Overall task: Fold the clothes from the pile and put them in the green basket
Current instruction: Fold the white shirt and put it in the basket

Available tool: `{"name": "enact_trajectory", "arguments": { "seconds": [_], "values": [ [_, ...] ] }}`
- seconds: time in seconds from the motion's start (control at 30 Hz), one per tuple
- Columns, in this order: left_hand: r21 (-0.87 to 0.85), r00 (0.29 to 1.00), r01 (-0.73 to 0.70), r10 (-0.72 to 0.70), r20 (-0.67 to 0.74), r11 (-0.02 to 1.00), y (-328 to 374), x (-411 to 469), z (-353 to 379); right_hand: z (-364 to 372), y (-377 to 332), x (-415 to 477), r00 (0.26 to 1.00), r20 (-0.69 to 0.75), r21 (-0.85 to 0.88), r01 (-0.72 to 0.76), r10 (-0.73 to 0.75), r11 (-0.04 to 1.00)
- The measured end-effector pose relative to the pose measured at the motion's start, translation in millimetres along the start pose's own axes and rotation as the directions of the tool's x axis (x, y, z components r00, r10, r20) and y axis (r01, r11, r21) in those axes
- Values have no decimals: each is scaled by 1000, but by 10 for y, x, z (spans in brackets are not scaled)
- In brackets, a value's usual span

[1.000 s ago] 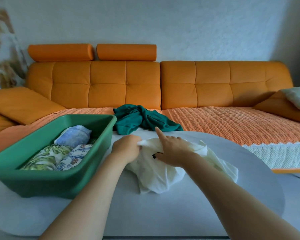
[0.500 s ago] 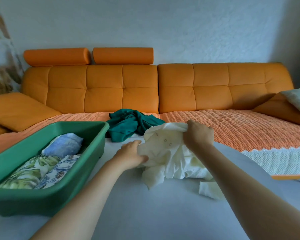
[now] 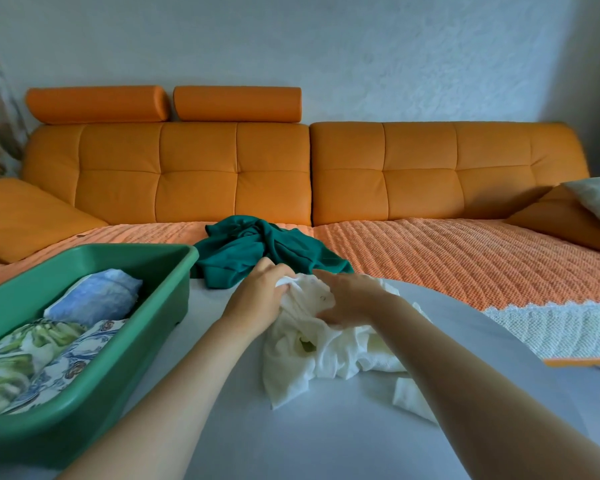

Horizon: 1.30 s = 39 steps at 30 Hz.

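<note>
Now fingers of left hand, right hand clutch one white garment; one teal garment; green basket, three folded clothes.

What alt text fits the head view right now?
A person's left hand grips a crumpled white garment on a grey table, the right hand laid on it. At left, a green basket holds folded patterned clothes; behind, a teal garment lies heaped at the edge of an orange sofa.

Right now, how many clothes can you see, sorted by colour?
White garment: 1
Dark green garment: 1
Pale blue folded piece: 1
Green leafy folded piece: 1
Blue flowery folded piece: 1
Total: 5 (3 in the green basket)
</note>
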<state>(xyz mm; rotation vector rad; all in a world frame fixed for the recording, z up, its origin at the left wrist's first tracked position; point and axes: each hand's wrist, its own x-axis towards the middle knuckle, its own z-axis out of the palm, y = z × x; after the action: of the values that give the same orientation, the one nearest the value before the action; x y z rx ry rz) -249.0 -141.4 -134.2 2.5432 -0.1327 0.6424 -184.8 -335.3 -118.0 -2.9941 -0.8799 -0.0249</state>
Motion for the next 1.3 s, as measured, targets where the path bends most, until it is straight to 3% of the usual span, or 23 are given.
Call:
{"name": "enact_trajectory", "arguments": {
  "seconds": [0.13, 0.23, 0.37, 0.5, 0.57, 0.63, 0.7, 0.77, 0.87, 0.93, 1.0, 1.07, 1.13, 1.2, 1.3],
  "values": [
    [5, 998, -59, 59, 28, 998, 15, -13, -155, -109, -15, -17, 999, -45, -39, -9, 7, 999],
    [-25, 988, -22, 26, 150, 999, 79, 9, -433, -279, -1, -106, 980, -197, 20, -14, 18, 1000],
    [161, 957, 41, -85, 277, 986, 175, -78, -837, -521, 27, -308, 912, -408, 11, -41, 42, 999],
    [591, 993, 21, -87, 84, 806, 439, -270, -1018, -653, -185, -525, 881, -461, -110, -177, 108, 978],
    [630, 995, 92, -96, -28, 771, 557, -340, -1053, -664, -332, -612, 867, -433, -2, -273, 246, 962],
    [573, 989, 145, -119, -83, 807, 635, -395, -1113, -654, -430, -685, 854, -374, 205, -305, 362, 930],
    [473, 985, 161, -112, -129, 866, 680, -448, -1193, -646, -495, -765, 846, -335, 481, -225, 415, 847],
    [332, 975, 112, -40, -217, 937, 732, -492, -1283, -667, -581, -871, 793, -396, 713, -52, 463, 699],
    [255, 886, -86, 191, -422, 963, 840, -507, -1384, -717, -678, -978, 575, -607, 754, 199, 549, 625],
    [262, 821, -136, 257, -509, 955, 885, -470, -1399, -723, -707, -991, 508, -681, 703, 253, 528, 664],
    [174, 819, -96, 177, -546, 980, 806, -402, -1340, -660, -690, -940, 559, -709, 652, 290, 429, 700],
    [35, 834, -48, 59, -548, 998, 598, -311, -1221, -524, -626, -828, 689, -671, 587, 268, 274, 764],
    [-72, 872, -18, -20, -489, 997, 353, -217, -1080, -371, -550, -682, 806, -584, 417, 201, 92, 887],
    [-142, 920, 40, -92, -382, 989, 141, -126, -925, -238, -478, -524, 860, -510, 182, 117, -8, 976],
    [-182, 977, 182, -199, -80, 966, -70, -79, -674, -58, -392, -279, 915, -402, 2, 35, -31, 999]
  ]
}}
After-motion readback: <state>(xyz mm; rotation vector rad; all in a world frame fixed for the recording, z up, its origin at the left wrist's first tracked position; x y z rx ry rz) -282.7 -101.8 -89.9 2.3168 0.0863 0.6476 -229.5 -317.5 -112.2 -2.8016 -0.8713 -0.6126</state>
